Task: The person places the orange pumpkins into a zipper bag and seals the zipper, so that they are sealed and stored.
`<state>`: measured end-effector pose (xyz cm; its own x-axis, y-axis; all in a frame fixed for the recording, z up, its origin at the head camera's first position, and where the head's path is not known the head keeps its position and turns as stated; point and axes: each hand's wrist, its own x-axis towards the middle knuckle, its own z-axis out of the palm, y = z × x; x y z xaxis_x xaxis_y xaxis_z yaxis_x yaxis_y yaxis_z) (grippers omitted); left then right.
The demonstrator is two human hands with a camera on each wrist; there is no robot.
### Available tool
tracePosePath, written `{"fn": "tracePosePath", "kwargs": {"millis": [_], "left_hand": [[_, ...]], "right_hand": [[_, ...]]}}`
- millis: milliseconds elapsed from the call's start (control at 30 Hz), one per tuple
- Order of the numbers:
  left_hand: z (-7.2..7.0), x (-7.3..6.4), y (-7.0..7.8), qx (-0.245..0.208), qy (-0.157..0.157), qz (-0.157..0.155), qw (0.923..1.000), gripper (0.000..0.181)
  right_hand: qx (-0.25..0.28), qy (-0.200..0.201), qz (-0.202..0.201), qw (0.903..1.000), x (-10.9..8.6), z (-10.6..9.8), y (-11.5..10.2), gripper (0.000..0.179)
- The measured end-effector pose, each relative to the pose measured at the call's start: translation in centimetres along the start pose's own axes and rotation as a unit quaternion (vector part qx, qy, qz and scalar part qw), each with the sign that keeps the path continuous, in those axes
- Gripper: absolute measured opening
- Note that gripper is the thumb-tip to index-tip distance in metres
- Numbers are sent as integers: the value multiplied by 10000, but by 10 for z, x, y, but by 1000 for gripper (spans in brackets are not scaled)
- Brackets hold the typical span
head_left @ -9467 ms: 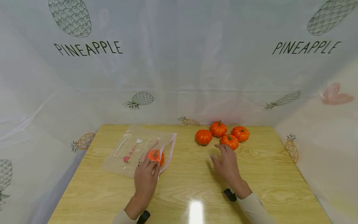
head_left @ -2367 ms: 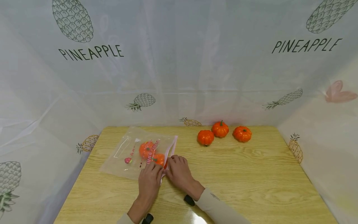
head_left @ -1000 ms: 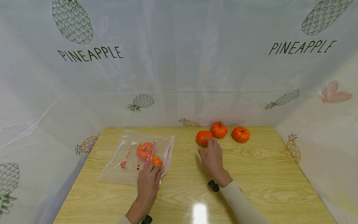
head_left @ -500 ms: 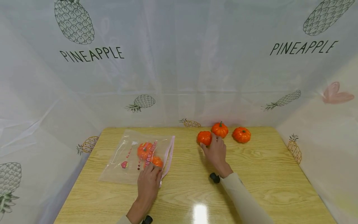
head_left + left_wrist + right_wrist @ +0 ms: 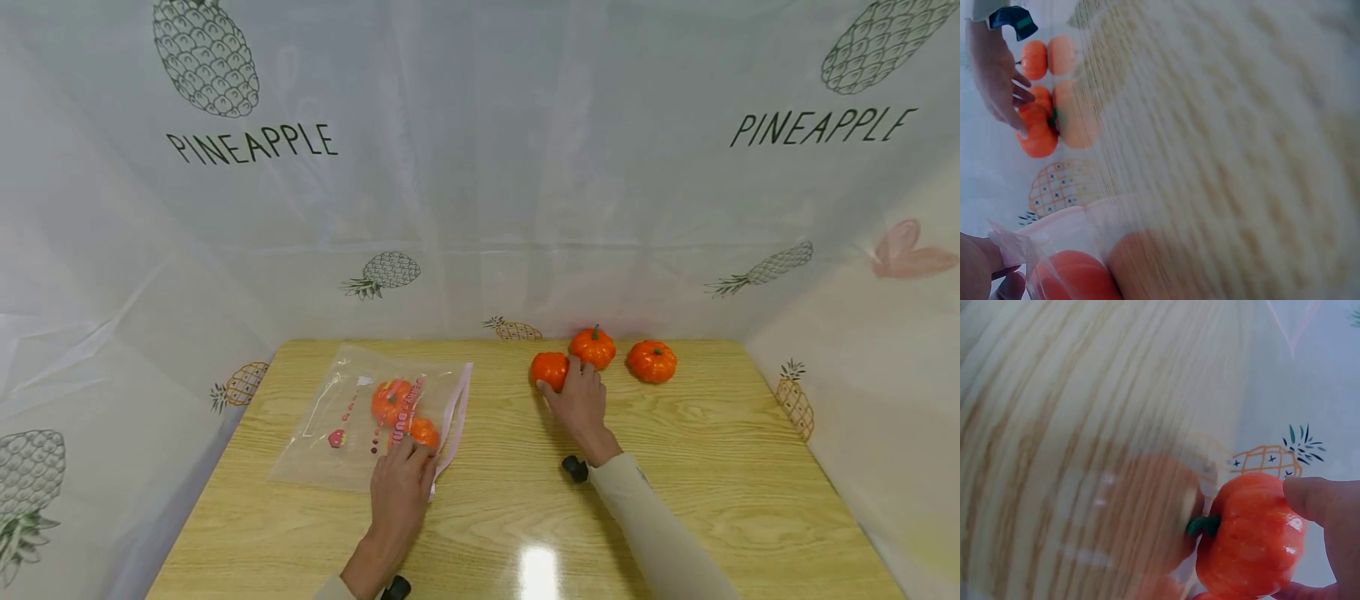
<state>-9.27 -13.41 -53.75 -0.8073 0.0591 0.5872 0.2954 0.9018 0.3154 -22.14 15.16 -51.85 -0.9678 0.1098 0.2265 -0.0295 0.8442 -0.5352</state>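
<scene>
My left hand (image 5: 402, 483) pinches the near edge of a clear zip bag (image 5: 322, 458) by its pink-trimmed mouth. Two small orange toy pumpkins lie inside: one pumpkin (image 5: 390, 402) deeper in, the other pumpkin (image 5: 424, 432) close to the opening. At the back of the table my right hand (image 5: 581, 407) grips another pumpkin (image 5: 548, 369), thumb on one side and fingers on the other. In the right wrist view this pumpkin (image 5: 1250, 537) has its green stem turned down toward the tabletop. Through the left wrist view, the bag's film (image 5: 1044, 269) rises from the left fingers.
Just behind the gripped pumpkin sits a second pumpkin (image 5: 594, 346), with a third pumpkin (image 5: 652, 362) farther right. The glossy wooden table (image 5: 675, 500) ends at a pale curtain (image 5: 480, 183) printed with pineapples, which also hangs along both sides.
A second pumpkin has gone into the bag from the right hand. That hand has since returned to the back group and closed round the leftmost pumpkin. The left hand stays at the bag.
</scene>
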Motion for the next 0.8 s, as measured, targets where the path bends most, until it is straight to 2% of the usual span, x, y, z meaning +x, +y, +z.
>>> {"fn": "tracePosePath", "kwargs": {"millis": [100, 333, 467, 600, 800], "left_hand": [[0, 0, 0, -2, 18, 19, 10000, 18], [0, 0, 2, 6, -91, -85, 9999, 18], [0, 1, 2, 11, -90, -107, 9999, 17], [0, 1, 2, 13, -88, -120, 9999, 17], [0, 0, 2, 5, -100, -145, 9998, 17]], "right_hand": [[65, -2, -22, 10000, 1, 2, 2, 75], [491, -257, 229, 9982, 6, 5, 4, 74], [538, -316, 226, 9978, 6, 5, 3, 76], [540, -406, 80, 9977, 0, 6, 1, 80], [568, -499, -417, 9963, -19, 9, -8, 78]]}}
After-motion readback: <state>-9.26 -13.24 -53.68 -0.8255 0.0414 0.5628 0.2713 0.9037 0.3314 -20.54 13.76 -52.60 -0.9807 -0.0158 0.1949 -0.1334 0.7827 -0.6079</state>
